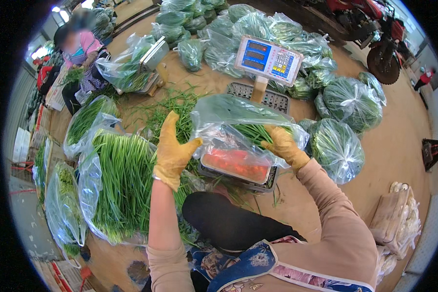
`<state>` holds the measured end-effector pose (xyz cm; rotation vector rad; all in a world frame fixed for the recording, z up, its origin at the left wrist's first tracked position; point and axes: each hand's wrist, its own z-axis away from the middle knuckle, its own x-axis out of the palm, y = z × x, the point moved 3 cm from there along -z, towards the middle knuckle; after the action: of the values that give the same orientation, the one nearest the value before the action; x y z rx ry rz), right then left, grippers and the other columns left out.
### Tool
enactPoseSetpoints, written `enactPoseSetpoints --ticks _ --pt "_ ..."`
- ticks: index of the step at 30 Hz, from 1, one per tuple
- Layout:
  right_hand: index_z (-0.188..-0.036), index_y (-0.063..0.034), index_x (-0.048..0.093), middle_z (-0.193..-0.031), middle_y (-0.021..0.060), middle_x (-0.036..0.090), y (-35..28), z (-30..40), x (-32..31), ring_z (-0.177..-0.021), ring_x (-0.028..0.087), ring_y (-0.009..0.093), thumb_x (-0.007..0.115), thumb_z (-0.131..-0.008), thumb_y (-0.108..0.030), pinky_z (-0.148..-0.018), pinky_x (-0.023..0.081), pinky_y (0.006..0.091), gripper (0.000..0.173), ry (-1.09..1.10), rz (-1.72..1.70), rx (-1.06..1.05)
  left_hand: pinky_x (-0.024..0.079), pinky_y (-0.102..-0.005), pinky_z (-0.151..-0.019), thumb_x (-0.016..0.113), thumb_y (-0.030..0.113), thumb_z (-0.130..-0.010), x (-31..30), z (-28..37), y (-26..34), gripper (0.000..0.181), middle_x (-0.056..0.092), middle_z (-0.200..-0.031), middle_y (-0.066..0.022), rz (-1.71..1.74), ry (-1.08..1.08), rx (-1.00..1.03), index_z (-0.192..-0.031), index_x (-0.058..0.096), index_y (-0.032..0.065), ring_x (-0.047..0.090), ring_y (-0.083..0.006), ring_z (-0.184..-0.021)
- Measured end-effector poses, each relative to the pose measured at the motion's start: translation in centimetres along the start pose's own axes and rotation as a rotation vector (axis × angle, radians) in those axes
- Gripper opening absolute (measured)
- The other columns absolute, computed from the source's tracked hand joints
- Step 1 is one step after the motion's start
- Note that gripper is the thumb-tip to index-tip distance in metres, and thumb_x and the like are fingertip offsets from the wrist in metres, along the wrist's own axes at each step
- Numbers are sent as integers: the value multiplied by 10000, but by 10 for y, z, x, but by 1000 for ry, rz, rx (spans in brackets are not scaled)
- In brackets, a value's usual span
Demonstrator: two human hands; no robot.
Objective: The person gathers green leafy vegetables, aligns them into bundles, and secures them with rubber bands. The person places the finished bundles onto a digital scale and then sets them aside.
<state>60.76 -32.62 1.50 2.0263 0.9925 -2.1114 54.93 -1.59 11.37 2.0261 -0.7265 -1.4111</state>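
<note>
Both my hands wear yellow gloves. My left hand (174, 148) is spread, thumb apart from the fingers, at the left end of a clear plastic bag (222, 107); whether the thumb touches the bag I cannot tell. Inside the bag's right part my right hand (283, 144) is closed on a bunch of long green stalks (250, 133). The bag lies over the orange-red pan of a digital scale (237, 166), whose display head (268, 59) stands behind it. At my left a large open bag is packed with upright green stalks (122, 182).
Loose green stalks (179, 113) lie on the floor behind my left hand. Filled bags (337, 146) stand to the right and are piled at the back. Another person (85, 54) sits at the upper left beside a second scale (153, 54). A motorcycle wheel (383, 62) shows at the upper right.
</note>
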Motion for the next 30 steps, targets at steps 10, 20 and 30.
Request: enactPoseSetpoints --ticks 10,20,30 --pt "-1212 -17 515 -1136 147 585 -58 16 22 -1062 549 243 663 -802 -266 -918 418 341 502 -72 -223 -277 417 -274 -843 609 68 -809 -54 226 -135 265 549 -1066 -95 563 850 -644 -1050 541 -21 511 -148 -959" --pt "-1244 -76 517 -1164 61 586 -272 37 121 -998 535 135 603 -857 -220 -862 429 275 421 -684 -869 -217 483 -418 -629 545 412 -813 -1 427 -225 393 635 -717 -181 -161 -207 -1098 -808 652 34 633 -327 -697" --pt "-1122 -56 592 -1019 142 644 -270 35 208 -931 621 245 594 -843 -209 -806 478 324 319 -707 -348 -295 503 -377 -748 637 398 -713 68 443 -241 378 659 -878 -176 -58 -263 -1517 -889 685 66 640 -310 -852"
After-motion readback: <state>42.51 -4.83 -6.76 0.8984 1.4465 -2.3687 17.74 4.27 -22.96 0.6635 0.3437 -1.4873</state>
